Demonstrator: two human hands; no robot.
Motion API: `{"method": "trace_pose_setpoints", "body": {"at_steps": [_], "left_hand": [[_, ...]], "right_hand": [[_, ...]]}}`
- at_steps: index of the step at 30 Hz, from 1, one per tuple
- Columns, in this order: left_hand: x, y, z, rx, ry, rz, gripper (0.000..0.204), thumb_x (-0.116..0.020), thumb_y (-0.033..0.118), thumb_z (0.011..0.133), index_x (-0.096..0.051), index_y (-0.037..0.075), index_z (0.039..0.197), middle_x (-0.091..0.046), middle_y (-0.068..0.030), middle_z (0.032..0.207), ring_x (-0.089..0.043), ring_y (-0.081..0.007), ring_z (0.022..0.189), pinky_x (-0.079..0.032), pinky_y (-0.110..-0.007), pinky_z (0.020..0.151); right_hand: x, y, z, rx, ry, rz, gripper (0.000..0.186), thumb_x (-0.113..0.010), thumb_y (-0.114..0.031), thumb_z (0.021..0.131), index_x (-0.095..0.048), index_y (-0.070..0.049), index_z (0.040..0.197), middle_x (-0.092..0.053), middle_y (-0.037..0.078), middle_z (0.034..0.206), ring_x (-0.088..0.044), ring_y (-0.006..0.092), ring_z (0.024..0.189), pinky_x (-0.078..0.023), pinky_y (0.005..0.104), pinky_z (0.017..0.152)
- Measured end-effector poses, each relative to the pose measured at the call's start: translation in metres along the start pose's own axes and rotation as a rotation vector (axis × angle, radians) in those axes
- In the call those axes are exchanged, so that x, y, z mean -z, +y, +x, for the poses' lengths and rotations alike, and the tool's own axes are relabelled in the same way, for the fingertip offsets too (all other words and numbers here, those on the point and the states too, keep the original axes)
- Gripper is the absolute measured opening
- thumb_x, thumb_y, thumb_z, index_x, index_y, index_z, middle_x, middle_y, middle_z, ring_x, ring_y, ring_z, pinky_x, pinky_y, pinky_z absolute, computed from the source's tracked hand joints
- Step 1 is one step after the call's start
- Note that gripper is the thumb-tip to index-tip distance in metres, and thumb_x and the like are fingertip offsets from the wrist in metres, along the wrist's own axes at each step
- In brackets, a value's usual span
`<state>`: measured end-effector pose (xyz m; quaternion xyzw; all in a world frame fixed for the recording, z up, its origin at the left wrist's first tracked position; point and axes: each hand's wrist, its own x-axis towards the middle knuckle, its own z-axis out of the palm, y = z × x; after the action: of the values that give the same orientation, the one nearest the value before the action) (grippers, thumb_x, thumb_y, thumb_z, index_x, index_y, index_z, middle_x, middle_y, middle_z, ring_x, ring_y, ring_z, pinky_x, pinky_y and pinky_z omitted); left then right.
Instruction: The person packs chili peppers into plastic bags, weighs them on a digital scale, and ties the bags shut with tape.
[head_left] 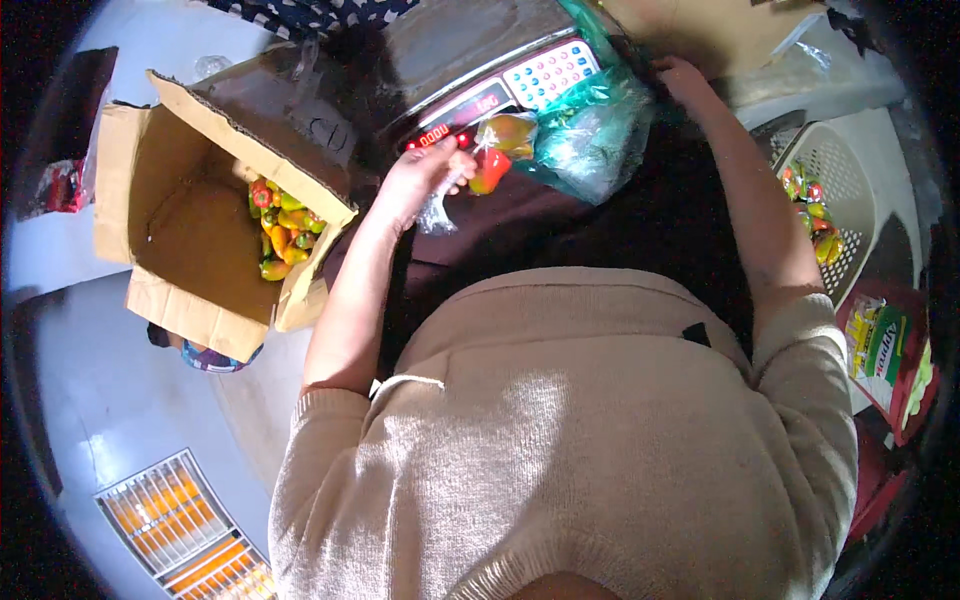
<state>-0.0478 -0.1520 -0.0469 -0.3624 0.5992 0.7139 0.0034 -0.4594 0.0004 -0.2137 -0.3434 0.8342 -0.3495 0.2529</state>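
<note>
My left hand (428, 182) is closed around the gathered neck of a clear plastic bag of peppers (492, 168), red and yellow-orange ones. It hangs in front of the lit display of a weighing scale (478, 98). Right beside it lies a green plastic bag (592, 135) with clear plastic bunched in it. My right hand (685, 85) reaches far out to the right of the scale, by the lower edge of a brown cardboard piece (690, 35). Its fingers are small and partly in shadow, so their grip does not show.
At the left an open cardboard box (190, 225) lies tipped, with several loose peppers (287, 230) at its side. A pale perforated basket (850, 180) holding bagged peppers (815, 215) stands at the right. A glowing heater (185, 520) is on the floor at the lower left.
</note>
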Motion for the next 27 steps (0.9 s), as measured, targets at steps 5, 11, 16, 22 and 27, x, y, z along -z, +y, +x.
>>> {"method": "trace_pose_setpoints", "body": {"at_steps": [5, 11, 16, 22, 27], "left_hand": [[-0.01, -0.015, 0.002, -0.152, 0.205, 0.248, 0.008, -0.05, 0.015, 0.092, -0.052, 0.007, 0.094, -0.045, 0.0047, 0.069, -0.041, -0.0055, 0.057, -0.033, -0.02, 0.051], [-0.006, -0.013, 0.008, -0.214, 0.433, 0.602, 0.014, -0.051, 0.019, 0.093, -0.049, 0.006, 0.096, -0.045, 0.0056, 0.068, -0.039, -0.0042, 0.058, -0.032, -0.021, 0.052], [0.005, -0.018, 0.007, -0.204, 0.566, 0.673, 0.02, -0.05, 0.021, 0.093, -0.053, 0.002, 0.1, -0.054, -0.0009, 0.064, -0.046, -0.0075, 0.059, -0.038, -0.023, 0.055], [-0.018, -0.005, -0.008, -0.186, 0.343, 0.57, 0.026, -0.046, 0.024, 0.095, -0.059, 0.005, 0.085, -0.053, 0.0018, 0.065, -0.047, -0.0076, 0.06, -0.038, -0.022, 0.06], [-0.033, -0.012, -0.014, -0.215, 0.288, 0.631, 0.025, -0.045, 0.022, 0.096, -0.057, 0.004, 0.084, -0.055, -0.0002, 0.068, -0.05, -0.0086, 0.067, -0.04, -0.023, 0.067]], "right_hand": [[0.01, 0.013, 0.004, 0.095, -0.12, -0.251, 0.042, -0.058, -0.015, 0.076, -0.057, -0.003, 0.116, -0.063, 0.015, 0.104, -0.06, 0.0259, 0.096, -0.046, 0.0357, 0.084], [0.076, -0.07, -0.073, 0.28, 0.03, -0.156, 0.047, -0.065, -0.013, 0.074, -0.052, -0.003, 0.118, -0.062, 0.012, 0.104, -0.059, 0.024, 0.098, -0.047, 0.0373, 0.083], [0.072, -0.149, -0.158, 0.229, -0.26, 0.296, 0.04, -0.057, -0.02, 0.086, -0.046, -0.008, 0.122, -0.059, 0.006, 0.091, -0.055, 0.015, 0.082, -0.046, 0.0307, 0.073], [-0.018, -0.204, -0.214, -0.095, -0.861, 0.535, 0.031, -0.045, -0.033, 0.093, -0.043, -0.006, 0.107, -0.052, 0.002, 0.073, -0.051, 0.0111, 0.06, -0.038, 0.0257, 0.055], [-0.036, -0.207, -0.205, -0.154, -0.964, 0.716, 0.035, -0.045, -0.046, 0.092, -0.044, -0.011, 0.092, -0.045, 0.0, 0.064, -0.046, 0.009, 0.055, -0.033, 0.0237, 0.052]]}}
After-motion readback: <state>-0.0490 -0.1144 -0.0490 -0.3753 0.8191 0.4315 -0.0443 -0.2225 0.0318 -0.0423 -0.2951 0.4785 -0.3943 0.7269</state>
